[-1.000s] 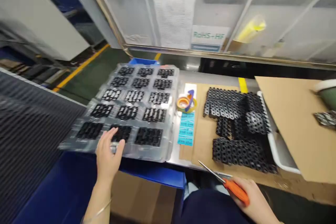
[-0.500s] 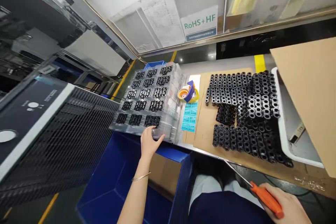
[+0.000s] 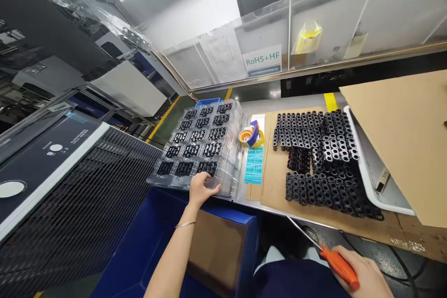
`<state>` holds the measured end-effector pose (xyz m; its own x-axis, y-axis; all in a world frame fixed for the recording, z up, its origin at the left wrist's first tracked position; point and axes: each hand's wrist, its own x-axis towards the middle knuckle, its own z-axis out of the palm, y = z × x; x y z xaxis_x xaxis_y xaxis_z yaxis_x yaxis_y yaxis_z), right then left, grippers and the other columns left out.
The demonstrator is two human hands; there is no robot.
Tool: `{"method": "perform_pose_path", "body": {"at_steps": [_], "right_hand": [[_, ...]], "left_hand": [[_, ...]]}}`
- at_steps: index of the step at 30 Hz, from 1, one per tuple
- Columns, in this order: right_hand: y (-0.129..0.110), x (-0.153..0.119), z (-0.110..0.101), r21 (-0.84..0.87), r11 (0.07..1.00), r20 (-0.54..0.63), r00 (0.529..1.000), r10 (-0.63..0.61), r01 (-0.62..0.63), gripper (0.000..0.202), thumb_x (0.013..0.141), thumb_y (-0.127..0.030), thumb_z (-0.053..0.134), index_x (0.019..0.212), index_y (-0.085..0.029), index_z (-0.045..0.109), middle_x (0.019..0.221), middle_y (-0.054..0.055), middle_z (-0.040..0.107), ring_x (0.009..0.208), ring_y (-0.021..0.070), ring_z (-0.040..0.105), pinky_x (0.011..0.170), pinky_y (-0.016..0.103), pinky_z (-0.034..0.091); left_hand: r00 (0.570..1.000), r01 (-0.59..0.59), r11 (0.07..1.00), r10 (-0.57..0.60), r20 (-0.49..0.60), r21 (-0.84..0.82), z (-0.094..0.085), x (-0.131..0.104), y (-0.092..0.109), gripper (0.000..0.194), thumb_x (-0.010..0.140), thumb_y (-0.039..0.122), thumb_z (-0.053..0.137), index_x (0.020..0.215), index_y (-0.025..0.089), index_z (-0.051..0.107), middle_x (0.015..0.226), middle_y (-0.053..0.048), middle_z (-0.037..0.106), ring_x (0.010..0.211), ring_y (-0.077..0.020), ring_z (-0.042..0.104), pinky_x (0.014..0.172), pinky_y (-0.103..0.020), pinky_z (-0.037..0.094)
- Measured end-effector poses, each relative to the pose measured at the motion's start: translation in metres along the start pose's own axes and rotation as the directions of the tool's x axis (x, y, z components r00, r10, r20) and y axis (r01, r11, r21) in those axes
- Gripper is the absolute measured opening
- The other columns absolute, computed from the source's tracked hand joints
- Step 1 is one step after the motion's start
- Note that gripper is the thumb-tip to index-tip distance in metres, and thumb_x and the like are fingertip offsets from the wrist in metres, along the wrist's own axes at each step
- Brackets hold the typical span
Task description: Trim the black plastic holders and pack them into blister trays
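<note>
My left hand rests at the near right corner of a stack of clear plastic trays, with thumb and fingers apart over the corner. Rows of black parts fill the top tray's compartments. Low on the right, my right hand is wrapped round the orange handle of a screwdriver, whose shaft points up and left toward the table edge. Many black linked parts stand in rows on cardboard at the right.
Rolls of tape and blue label sheets lie between the trays and black parts. A white bin sits at the right, partly under a cardboard sheet. Below the trays is a blue box; a dark ribbed machine stands left.
The camera view has shifted, so the table sits slightly lower in view. My left hand stays at the tray corner, and the screwdriver in my right hand has moved a little left and down.
</note>
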<state>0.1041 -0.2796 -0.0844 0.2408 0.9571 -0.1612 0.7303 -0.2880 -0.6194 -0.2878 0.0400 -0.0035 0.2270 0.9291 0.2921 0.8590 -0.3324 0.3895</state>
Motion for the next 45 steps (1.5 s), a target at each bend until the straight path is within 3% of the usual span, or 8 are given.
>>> {"method": "perform_pose_path", "body": {"at_steps": [7, 13, 19, 27, 31, 36, 40, 45], "right_hand": [[-0.018, 0.013, 0.004, 0.028, 0.999, 0.010, 0.999, -0.036, 0.036, 0.021, 0.081, -0.048, 0.059, 0.086, -0.031, 0.070, 0.076, 0.002, 0.077, 0.069, 0.0256, 0.071, 0.070, 0.037, 0.052], [-0.106, 0.063, 0.005, 0.098, 0.994, 0.272, 0.959, -0.080, 0.055, 0.020, 0.085, -0.042, 0.054, 0.075, -0.027, 0.062, 0.075, 0.005, 0.074, 0.070, 0.0262, 0.068, 0.065, 0.035, 0.045], [-0.170, 0.107, 0.030, 0.165, 0.983, 0.339, 0.932, -0.130, 0.077, 0.021, 0.095, -0.036, 0.056, 0.082, -0.021, 0.064, 0.081, 0.003, 0.072, 0.077, 0.0200, 0.066, 0.072, 0.031, 0.046], [-0.188, 0.141, 0.068, 0.110, 0.994, 0.452, 0.890, -0.056, 0.006, 0.025, 0.098, -0.038, 0.065, 0.089, -0.015, 0.067, 0.083, -0.001, 0.068, 0.077, 0.0159, 0.066, 0.076, 0.035, 0.057], [-0.187, 0.142, 0.075, 0.095, 0.995, 0.454, 0.889, -0.053, 0.011, 0.026, 0.099, -0.039, 0.063, 0.089, -0.015, 0.066, 0.084, 0.000, 0.067, 0.077, 0.0158, 0.066, 0.076, 0.034, 0.057], [-0.185, 0.137, 0.074, 0.121, 0.992, 0.447, 0.890, -0.090, 0.040, 0.030, 0.099, -0.042, 0.062, 0.088, -0.015, 0.065, 0.080, -0.002, 0.065, 0.074, 0.0157, 0.064, 0.073, 0.033, 0.055], [-0.187, 0.138, 0.070, 0.138, 0.988, 0.446, 0.886, -0.126, 0.071, 0.034, 0.100, -0.044, 0.060, 0.085, -0.014, 0.065, 0.077, -0.003, 0.063, 0.072, 0.0158, 0.064, 0.072, 0.032, 0.055], [-0.195, 0.135, 0.062, 0.154, 0.981, 0.445, 0.879, -0.174, 0.116, 0.031, 0.100, -0.042, 0.060, 0.086, -0.014, 0.065, 0.078, -0.003, 0.064, 0.073, 0.0159, 0.065, 0.072, 0.033, 0.055]], "left_hand": [[0.989, -0.003, 0.993, -0.014, -0.144, -0.118, -0.055, 0.020, -0.001, 0.025, 0.062, 0.040, 0.072, 0.077, 0.023, 0.061, 0.068, 0.003, 0.057, 0.067, -0.0182, 0.056, 0.069, -0.031, 0.046], [0.980, 0.004, 0.990, -0.032, -0.197, -0.144, -0.078, 0.036, 0.023, 0.025, 0.063, 0.042, 0.072, 0.076, 0.023, 0.062, 0.069, 0.002, 0.056, 0.068, -0.0183, 0.055, 0.071, -0.032, 0.043], [0.981, 0.034, 0.983, -0.067, -0.184, -0.181, -0.054, 0.011, 0.060, 0.026, 0.060, 0.040, 0.076, 0.074, 0.023, 0.062, 0.068, 0.002, 0.057, 0.069, -0.0203, 0.054, 0.075, -0.036, 0.042], [0.947, 0.203, 0.877, -0.289, -0.143, -0.435, 0.012, -0.053, 0.095, 0.036, 0.054, 0.039, 0.088, 0.081, 0.024, 0.070, 0.080, -0.001, 0.067, 0.090, -0.0279, 0.064, 0.110, -0.054, 0.033], [0.767, 0.325, 0.687, -0.594, -0.244, -0.651, 0.014, -0.082, 0.086, 0.063, 0.053, 0.047, 0.089, 0.106, 0.025, 0.064, 0.129, -0.011, 0.058, 0.135, -0.0349, 0.047, 0.124, -0.058, 0.015], [0.450, 0.303, 0.176, -0.893, -0.023, -0.937, 0.003, -0.102, 0.055, 0.042, 0.085, 0.043, 0.067, 0.116, 0.024, 0.046, 0.129, -0.016, 0.055, 0.120, -0.0265, 0.063, 0.105, -0.051, 0.051], [0.403, 0.196, -0.185, -0.880, 0.251, -0.963, -0.008, -0.098, 0.041, 0.012, 0.093, 0.028, 0.062, 0.097, 0.019, 0.055, 0.099, -0.009, 0.067, 0.086, -0.0171, 0.073, 0.083, -0.033, 0.062], [0.424, 0.129, -0.415, -0.798, 0.429, -0.901, -0.033, -0.081, 0.039, 0.020, 0.100, 0.031, 0.053, 0.089, 0.015, 0.058, 0.078, -0.004, 0.064, 0.064, -0.0115, 0.066, 0.061, -0.023, 0.060]]}}
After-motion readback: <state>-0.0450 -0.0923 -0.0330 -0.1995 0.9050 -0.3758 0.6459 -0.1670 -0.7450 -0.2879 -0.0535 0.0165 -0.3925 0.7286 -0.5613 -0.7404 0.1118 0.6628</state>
